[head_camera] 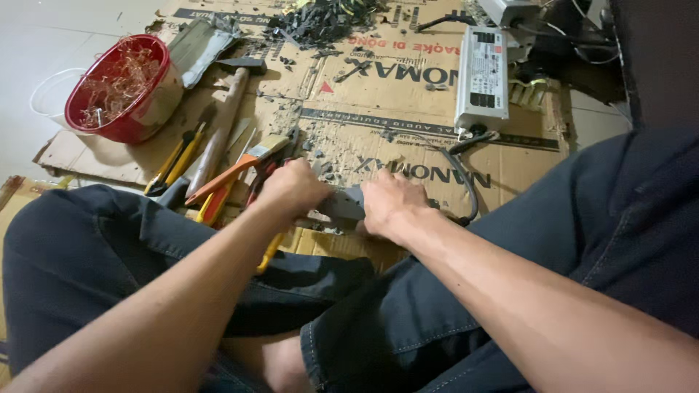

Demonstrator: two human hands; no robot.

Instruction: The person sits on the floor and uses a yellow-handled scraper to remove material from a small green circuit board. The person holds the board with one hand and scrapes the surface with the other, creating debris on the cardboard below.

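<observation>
Both hands are closed on a grey block (342, 205) resting on the cardboard sheet (408, 138), left hand (291, 191) and right hand (391, 206) gripping opposite ends, apparently to steady it, with hand tools (218, 164) alongside the left hand.

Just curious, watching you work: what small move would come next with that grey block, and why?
Probably steady the grey metal block and pull it apart: left hand and right hand grip its opposite ends over the debris-strewn brown cardboard sheet.

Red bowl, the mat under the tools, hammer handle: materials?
Red bowl: looks like glossy moulded plastic, judging by its sheen. Mat: corrugated cardboard, matte brown, printed, with frayed edges. Hammer handle: probably bare wood, being pale, dull and worn.
</observation>
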